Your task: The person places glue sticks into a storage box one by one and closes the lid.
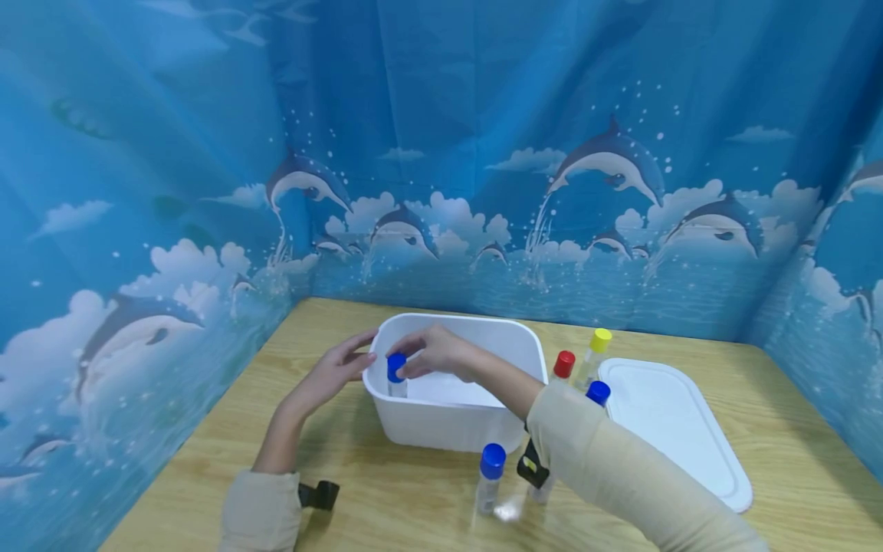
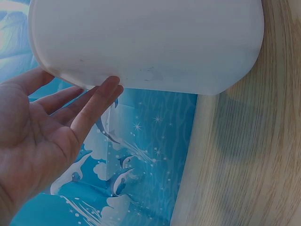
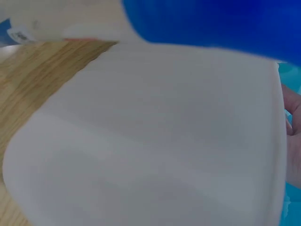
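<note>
A white plastic tub (image 1: 448, 426) stands on the wooden table. Inside its left end is a small clear bottle with a blue cap (image 1: 396, 366), upright, and my right hand (image 1: 439, 354) pinches it by the cap. My left hand (image 1: 336, 373) touches the tub's left end at the rim, its fingers (image 2: 96, 106) fairly straight against the outer wall in the left wrist view. The right wrist view shows the tub's outer side, with a blurred blue cap (image 3: 211, 23) close to the camera; the right hand's fingers are not seen there.
In front of the tub stands another blue-capped bottle (image 1: 490, 477). Beside the right forearm are bottles with red (image 1: 564, 365), yellow (image 1: 600, 341) and blue (image 1: 598, 393) caps, partly hidden. A white lid (image 1: 672, 429) lies at right. A dolphin-print curtain (image 1: 441, 153) surrounds the table.
</note>
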`<state>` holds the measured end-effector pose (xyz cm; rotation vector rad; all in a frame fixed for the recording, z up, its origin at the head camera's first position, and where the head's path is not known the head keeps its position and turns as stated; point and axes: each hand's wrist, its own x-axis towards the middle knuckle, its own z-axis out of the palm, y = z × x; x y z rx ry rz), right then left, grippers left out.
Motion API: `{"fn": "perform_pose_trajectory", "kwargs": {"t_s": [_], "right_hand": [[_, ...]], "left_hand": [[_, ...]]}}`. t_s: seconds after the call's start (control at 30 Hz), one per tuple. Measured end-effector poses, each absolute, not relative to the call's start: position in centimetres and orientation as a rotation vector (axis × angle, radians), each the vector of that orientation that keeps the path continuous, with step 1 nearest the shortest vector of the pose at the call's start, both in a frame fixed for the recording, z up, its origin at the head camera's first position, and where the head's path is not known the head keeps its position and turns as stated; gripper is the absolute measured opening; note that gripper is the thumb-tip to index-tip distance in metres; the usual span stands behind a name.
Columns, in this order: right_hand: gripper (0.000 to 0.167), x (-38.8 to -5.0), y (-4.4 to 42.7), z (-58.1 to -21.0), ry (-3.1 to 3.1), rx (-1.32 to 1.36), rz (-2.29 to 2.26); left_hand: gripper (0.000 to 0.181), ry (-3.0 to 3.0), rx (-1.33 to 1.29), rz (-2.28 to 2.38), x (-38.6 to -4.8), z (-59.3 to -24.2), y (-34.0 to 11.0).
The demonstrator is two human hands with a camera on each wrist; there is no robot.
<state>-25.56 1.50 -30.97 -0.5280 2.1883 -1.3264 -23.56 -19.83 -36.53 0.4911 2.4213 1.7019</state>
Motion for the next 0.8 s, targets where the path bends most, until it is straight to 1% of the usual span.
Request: {"fn": "perform_pose_trajectory", "kwargs": {"t_s": [0.33,0.8], "right_hand": [[0.030,-25.6,1.7,-31.6,2.139,-0.481,-1.367],[0.030,-25.3,1.5,-32.3,2.114,-0.479,-1.376]], "left_hand": [[0.055,2.412,0.460,1.706,-23.8,-36.6,-19.8],[0.055,2.415,0.497,1.711,-23.6,-36.5,-19.8]]}}
